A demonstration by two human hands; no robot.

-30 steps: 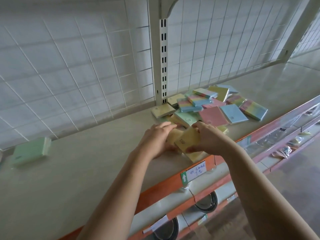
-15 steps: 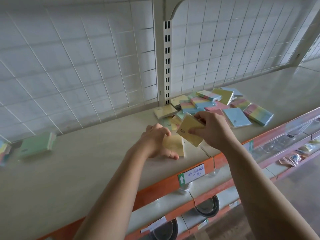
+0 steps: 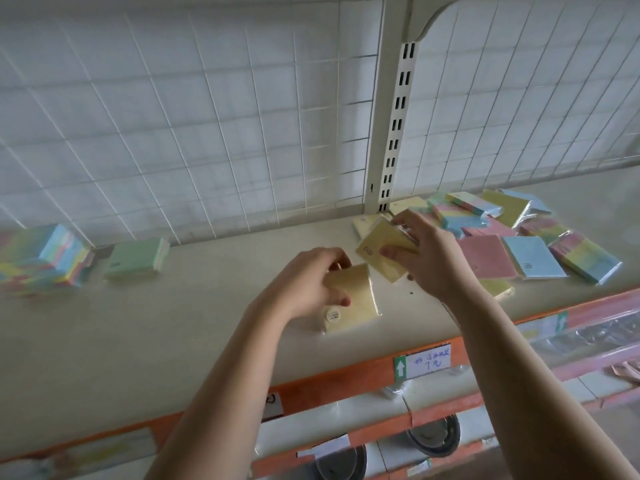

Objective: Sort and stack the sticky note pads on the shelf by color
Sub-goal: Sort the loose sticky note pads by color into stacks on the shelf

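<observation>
The fingers of our right hand [image 3: 433,261] pinch a tilted yellow pad [image 3: 375,252] above the shelf [image 3: 173,323]; the yellow pile [image 3: 356,299], gripped by our left hand [image 3: 311,282], lies just near-left of it, long edges roughly parallel

Bare forearms stretched over the shelf [image 3: 156,334], left hand [image 3: 308,282] low on the shelf gripping a flat yellow pad [image 3: 356,299], right hand [image 3: 429,261] raised above the shelf pinching a tilted yellow pad [image 3: 375,249]
</observation>
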